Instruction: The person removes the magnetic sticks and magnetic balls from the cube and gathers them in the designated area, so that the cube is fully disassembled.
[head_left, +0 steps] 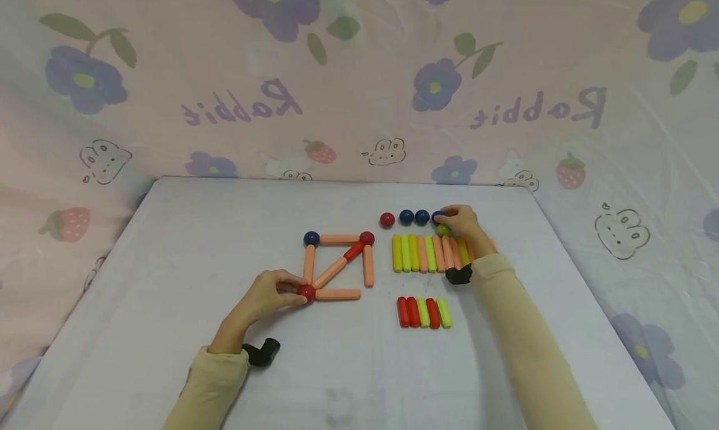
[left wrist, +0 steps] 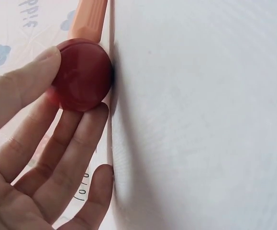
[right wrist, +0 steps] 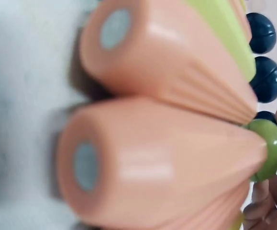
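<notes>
My left hand pinches a red ball at the near-left corner of a flat figure of rods and balls. From that ball an orange rod runs right, another goes up to a blue ball, and a diagonal of orange and red rods reaches a second red ball. On the far right, my right hand pinches a dark blue ball at the end of the ball row, its thumb on the near side. A green ball sits just in front of that thumb.
Yellow, green and orange rods lie side by side under my right forearm. Nearer, short red and green rods form another row. A loose red ball and two blue balls stand behind. A printed curtain surrounds the white table.
</notes>
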Demonstrator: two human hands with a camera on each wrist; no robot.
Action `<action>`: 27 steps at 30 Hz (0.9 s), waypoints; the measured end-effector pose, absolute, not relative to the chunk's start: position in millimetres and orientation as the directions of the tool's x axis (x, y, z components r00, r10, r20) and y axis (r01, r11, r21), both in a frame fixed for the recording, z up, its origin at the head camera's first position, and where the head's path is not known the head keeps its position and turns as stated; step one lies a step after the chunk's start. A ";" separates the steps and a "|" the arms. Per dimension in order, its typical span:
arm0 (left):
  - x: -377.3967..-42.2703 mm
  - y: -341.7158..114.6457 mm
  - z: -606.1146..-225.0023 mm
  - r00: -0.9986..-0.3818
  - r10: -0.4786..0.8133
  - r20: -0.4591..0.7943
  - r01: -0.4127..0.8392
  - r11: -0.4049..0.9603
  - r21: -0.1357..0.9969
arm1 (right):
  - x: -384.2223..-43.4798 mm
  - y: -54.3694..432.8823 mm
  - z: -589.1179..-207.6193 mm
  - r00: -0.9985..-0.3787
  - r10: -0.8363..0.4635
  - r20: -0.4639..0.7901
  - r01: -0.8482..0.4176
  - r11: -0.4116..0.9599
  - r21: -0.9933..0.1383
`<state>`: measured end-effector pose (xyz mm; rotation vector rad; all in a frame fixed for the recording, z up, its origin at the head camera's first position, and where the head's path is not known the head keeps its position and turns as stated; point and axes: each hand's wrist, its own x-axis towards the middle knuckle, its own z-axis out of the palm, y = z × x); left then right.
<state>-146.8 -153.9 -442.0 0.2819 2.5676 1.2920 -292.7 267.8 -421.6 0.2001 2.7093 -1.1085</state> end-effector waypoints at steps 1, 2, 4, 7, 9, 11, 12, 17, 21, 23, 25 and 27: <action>-146.8 -153.8 -441.8 -0.948 0.288 -0.133 0.064 0.586 0.808 | -291.1 267.5 -420.5 -0.973 0.048 -0.227 0.194 0.707 -0.680; -146.8 -153.6 -441.6 -0.949 0.287 -0.134 0.062 0.584 0.809 | -289.1 267.3 -419.1 -0.977 0.051 -0.206 0.181 0.706 -0.684; -146.7 -153.4 -441.3 -0.948 0.286 -0.136 0.059 0.581 0.812 | -283.7 265.2 -416.6 -0.987 0.068 -0.147 0.152 0.700 -0.697; -146.9 -153.2 -441.7 -0.947 0.291 -0.138 0.059 0.578 0.814 | -273.0 258.3 -413.5 -0.992 0.113 -0.056 0.119 0.683 -0.721; -147.4 -152.9 -442.3 -0.947 0.290 -0.141 0.056 0.579 0.813 | -262.0 249.4 -411.4 -0.992 0.125 -0.024 0.100 0.650 -0.753; -147.6 -152.6 -442.8 -0.946 0.291 -0.143 0.056 0.581 0.812 | -248.8 238.0 -410.0 -0.994 0.106 -0.001 0.066 0.617 -0.784; -147.6 -152.5 -442.9 -0.946 0.291 -0.143 0.057 0.583 0.811 | -241.1 231.2 -409.6 -0.997 0.080 0.005 0.044 0.605 -0.795; -146.5 -152.1 -441.3 -0.945 0.296 -0.137 0.066 0.584 0.809 | -202.6 196.8 -416.2 -0.990 -0.122 0.069 -0.129 0.595 -0.793; -145.0 -152.4 -439.2 -0.945 0.303 -0.121 0.086 0.588 0.804 | -175.5 169.2 -421.4 -0.955 -0.292 0.045 -0.209 0.560 -0.802; -144.9 -152.2 -438.7 -0.946 0.302 -0.119 0.087 0.590 0.803 | -164.2 155.7 -422.8 -0.932 -0.360 0.039 -0.245 0.547 -0.800; -144.8 -151.5 -438.0 -0.945 0.303 -0.121 0.088 0.592 0.801 | -155.3 141.8 -424.4 -0.906 -0.420 0.058 -0.300 0.540 -0.787; -144.6 -150.8 -437.4 -0.945 0.299 -0.132 0.076 0.593 0.801 | -148.8 129.3 -426.0 -0.874 -0.480 0.074 -0.363 0.546 -0.755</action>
